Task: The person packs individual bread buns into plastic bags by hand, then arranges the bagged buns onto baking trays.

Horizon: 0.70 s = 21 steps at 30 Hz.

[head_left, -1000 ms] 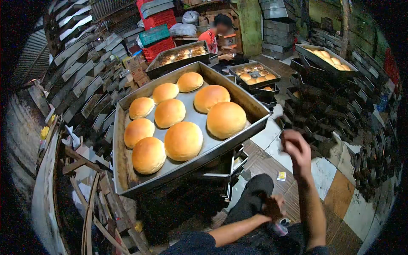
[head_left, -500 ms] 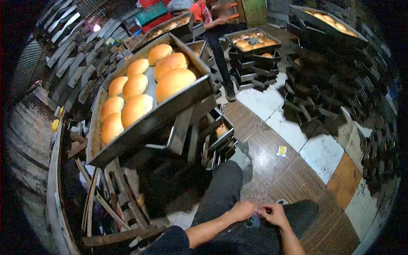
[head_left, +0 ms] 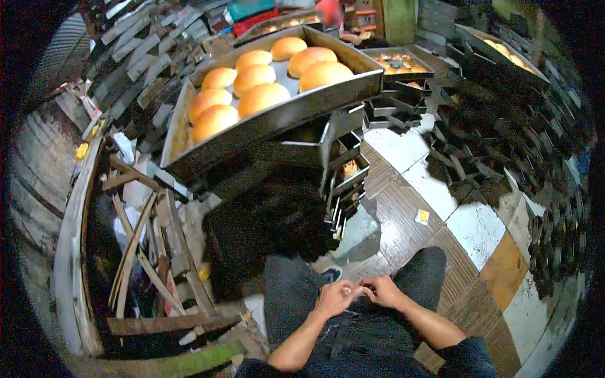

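Observation:
My left hand (head_left: 336, 298) and my right hand (head_left: 384, 292) meet above my lap, between my knees. Both have their fingers bent and pinched close together, fingertips nearly touching. Something small and pale may be between them, but it is too small to make out. Dark trousers (head_left: 290, 283) lie beneath the hands. Beyond my knees, a large metal tray (head_left: 277, 126) of golden buns (head_left: 263, 99) sits on top of stacked trays, out of reach of either hand.
Wood scraps (head_left: 151, 252) lean at the left. More stacked trays (head_left: 403, 101) with buns stand at the back, and dark stacks (head_left: 491, 132) at the right. A small yellow-white packet (head_left: 421, 217) lies on the tiled floor (head_left: 403, 233). A person in red (head_left: 329, 12) is at the back.
My view has turned left and down, so the bun tray appears higher and further right. My hands stay together at my lap, with fingers still pinched.

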Tool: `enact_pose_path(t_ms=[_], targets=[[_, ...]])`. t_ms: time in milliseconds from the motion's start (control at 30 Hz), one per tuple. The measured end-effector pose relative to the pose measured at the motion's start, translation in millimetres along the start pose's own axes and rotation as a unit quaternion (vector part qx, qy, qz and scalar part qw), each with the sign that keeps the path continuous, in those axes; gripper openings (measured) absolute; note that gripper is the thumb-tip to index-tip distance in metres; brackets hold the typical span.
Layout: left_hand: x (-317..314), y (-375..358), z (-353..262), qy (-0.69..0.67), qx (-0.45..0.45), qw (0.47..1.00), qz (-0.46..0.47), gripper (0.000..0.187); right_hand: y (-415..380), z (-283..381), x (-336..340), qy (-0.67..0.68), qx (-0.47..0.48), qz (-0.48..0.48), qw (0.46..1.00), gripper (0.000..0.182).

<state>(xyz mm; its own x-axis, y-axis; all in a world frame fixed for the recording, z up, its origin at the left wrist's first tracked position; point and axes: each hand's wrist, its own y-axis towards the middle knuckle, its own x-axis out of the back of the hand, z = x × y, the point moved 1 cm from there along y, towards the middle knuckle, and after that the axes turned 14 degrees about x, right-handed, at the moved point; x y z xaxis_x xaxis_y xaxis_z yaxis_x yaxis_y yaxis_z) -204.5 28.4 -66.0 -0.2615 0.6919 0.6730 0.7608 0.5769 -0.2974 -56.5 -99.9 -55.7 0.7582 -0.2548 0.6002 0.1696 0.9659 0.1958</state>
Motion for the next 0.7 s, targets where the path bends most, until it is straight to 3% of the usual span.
enact_pose_path(t_ms=[33, 67, 133, 167, 200, 233, 267, 367, 400, 467, 500, 533, 567, 600, 633, 667, 700], targets=[[8, 3, 3, -0.04, 0.015, 0.999, 0.005, 0.027, 6, -4, -2, -0.043, 0.082, -0.085, 0.992, 0.013], [13, 10, 16, -0.027, -0.009, 0.999, 0.033, 0.03, 16, 8, 6, -0.053, 0.086, -0.092, 0.991, 0.013], [27, 20, 32, -0.02, -0.043, 0.997, 0.057, 0.034, 31, 47, 37, -0.028, -0.009, -0.301, 0.953, 0.011], [34, 25, 33, -0.195, -0.05, 0.977, 0.072, 0.032, 37, 57, 44, 0.021, -0.01, -0.385, 0.922, 0.011], [50, 27, 23, -0.364, -0.056, 0.925, 0.089, 0.03, 41, 74, 55, 0.047, -0.078, -0.417, 0.904, 0.01], [65, 26, 14, -0.571, -0.012, 0.81, 0.131, 0.016, 45, 80, 57, 0.051, -0.076, -0.43, 0.898, 0.009], [81, 21, -9, -0.714, 0.063, 0.691, 0.097, 0.012, 49, 85, 58, 0.055, -0.075, -0.442, 0.892, 0.008], [86, 43, 11, -0.662, 0.085, 0.741, -0.073, 0.016, 75, 122, 59, -0.016, 0.011, -0.344, 0.939, 0.011], [88, 48, 20, -0.674, 0.075, 0.726, -0.113, 0.015, 88, 141, 69, -0.094, 0.133, -0.287, 0.944, 0.012], [101, 47, 19, -0.767, 0.06, 0.624, -0.136, 0.009, 135, 187, 97, -0.148, 0.261, -0.174, 0.938, 0.007], [89, 55, 42, -0.811, 0.082, 0.564, -0.129, 0.011, 162, 203, 121, -0.152, 0.336, -0.187, 0.911, 0.007], [75, 62, 63, -0.838, 0.056, 0.528, -0.128, 0.02, 192, 223, 150, -0.19, 0.35, -0.198, 0.896, 0.006], [66, 66, 78, -0.835, 0.048, 0.534, -0.119, 0.024, 221, 244, 179, -0.228, 0.363, -0.211, 0.879, 0.005], [57, 67, 93, -0.832, 0.043, 0.542, -0.111, 0.028, 259, 270, 193, -0.262, 0.274, -0.24, 0.893, 0.009], [47, 73, 118, -0.833, 0.045, 0.541, -0.107, 0.028, 303, 268, 210, -0.248, 0.295, -0.194, 0.902, 0.021], [39, 84, 145, -0.696, 0.075, 0.706, -0.108, 0.03, 342, 261, 223, -0.277, 0.263, -0.082, 0.92, 0.036], [44, 88, 150, -0.613, 0.087, 0.777, -0.11, 0.031, 385, 245, 233, -0.308, 0.18, 0.016, 0.934, 0.042]])
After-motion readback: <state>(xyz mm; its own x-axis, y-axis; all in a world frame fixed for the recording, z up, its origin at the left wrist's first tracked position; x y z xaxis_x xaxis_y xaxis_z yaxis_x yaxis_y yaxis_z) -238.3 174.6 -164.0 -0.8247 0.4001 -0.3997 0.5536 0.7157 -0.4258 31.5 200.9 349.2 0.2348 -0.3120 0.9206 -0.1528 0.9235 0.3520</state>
